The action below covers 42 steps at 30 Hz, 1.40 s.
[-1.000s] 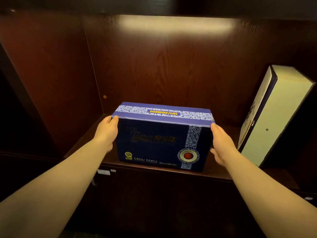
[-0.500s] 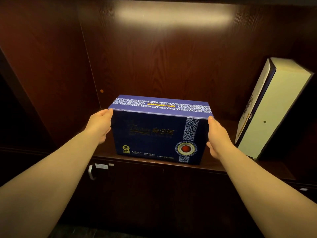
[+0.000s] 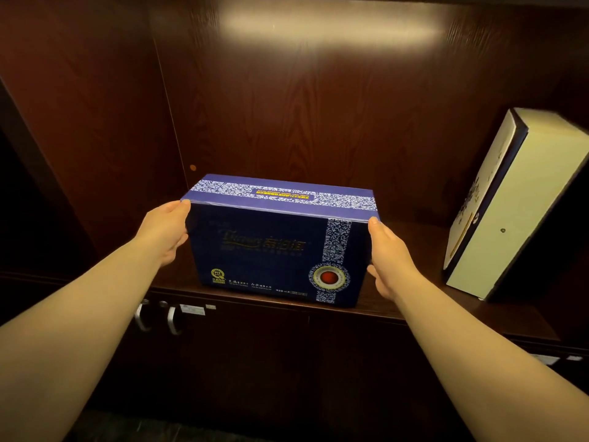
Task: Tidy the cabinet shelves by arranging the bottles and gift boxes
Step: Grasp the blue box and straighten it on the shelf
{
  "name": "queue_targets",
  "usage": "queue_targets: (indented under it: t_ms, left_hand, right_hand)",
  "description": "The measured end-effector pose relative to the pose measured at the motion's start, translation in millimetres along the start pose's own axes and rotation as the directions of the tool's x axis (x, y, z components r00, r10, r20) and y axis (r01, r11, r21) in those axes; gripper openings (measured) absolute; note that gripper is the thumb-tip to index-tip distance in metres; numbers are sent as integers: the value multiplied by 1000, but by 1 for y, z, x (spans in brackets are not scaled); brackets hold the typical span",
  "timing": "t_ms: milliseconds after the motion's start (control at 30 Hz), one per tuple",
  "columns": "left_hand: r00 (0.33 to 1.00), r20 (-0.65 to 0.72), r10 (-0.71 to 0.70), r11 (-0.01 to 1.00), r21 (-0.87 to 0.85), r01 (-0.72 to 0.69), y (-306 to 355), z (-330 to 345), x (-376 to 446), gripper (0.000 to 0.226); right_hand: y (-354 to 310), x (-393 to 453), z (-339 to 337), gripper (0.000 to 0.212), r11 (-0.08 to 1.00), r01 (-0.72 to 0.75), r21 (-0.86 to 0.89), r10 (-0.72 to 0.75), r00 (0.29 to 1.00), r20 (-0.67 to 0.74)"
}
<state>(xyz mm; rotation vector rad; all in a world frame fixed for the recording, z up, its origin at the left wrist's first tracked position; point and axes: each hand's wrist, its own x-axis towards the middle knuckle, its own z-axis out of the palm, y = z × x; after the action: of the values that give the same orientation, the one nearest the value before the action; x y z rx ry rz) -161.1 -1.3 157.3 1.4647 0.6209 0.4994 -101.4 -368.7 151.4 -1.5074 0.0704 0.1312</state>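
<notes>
A dark blue gift box [image 3: 274, 247] with white-patterned bands and a red seal stands on the dark wooden shelf [image 3: 411, 311], near its front edge. My left hand [image 3: 165, 232] presses flat against the box's left end. My right hand [image 3: 390, 260] holds its right end, thumb near the top corner. Both hands grip the box between them. A tall cream and navy gift box [image 3: 510, 212] leans tilted at the right side of the same shelf.
The cabinet's back panel [image 3: 318, 122] and left wall [image 3: 89, 122] enclose the shelf. Below the shelf are closed doors with two metal handles [image 3: 159, 317]. Bare shelf lies between the two boxes.
The view has shifted so the box sits lower in the frame and the door handles have come into sight. My hands stay on the box's two ends.
</notes>
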Motion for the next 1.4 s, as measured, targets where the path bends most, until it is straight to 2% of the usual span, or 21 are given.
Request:
queue_targets:
  t_ms: [100, 200, 733, 1000, 1200, 1233, 1300, 1333, 1400]
  left_hand:
    - [1000, -2, -4, 1000, 4, 4, -1, -10, 4, 41]
    - [1000, 11, -5, 1000, 1, 5, -2, -16, 6, 42]
    - [1000, -6, -26, 999, -22, 26, 0, -21, 13, 41]
    - [1000, 2, -26, 1000, 2, 26, 0, -24, 16, 47]
    - [999, 12, -32, 998, 54, 32, 3, -21, 8, 47]
    - [1000, 4, -6, 995, 103, 6, 6, -18, 6, 48]
    - [986, -44, 163, 943, 299, -143, 16, -11, 2, 53]
    - [959, -41, 280, 884, 400, -241, 23, -5, 0, 56]
    - [892, 60, 447, 735, 544, -405, 43, 16, -8, 57]
  right_hand:
    - [0, -3, 9, 21, 1000, 1, 9, -1, 1000, 18]
    - [-2, -2, 14, 18, 1000, 1, 23, -2, 1000, 21]
    - [0, 3, 22, 41, 1000, -11, 20, 11, 1000, 9]
    - [2, 6, 20, 30, 1000, -7, 19, 6, 999, 41]
    - [4, 6, 18, 39, 1000, 15, 16, -16, 997, 80]
    - [4, 5, 18, 38, 1000, 14, 6, -15, 994, 105]
    - [5, 4, 16, 44, 999, 26, -26, -22, 990, 138]
    - [4, 4, 13, 55, 998, 42, -51, -35, 991, 129]
    - [-1, 5, 5, 72, 983, 99, -152, -92, 994, 53]
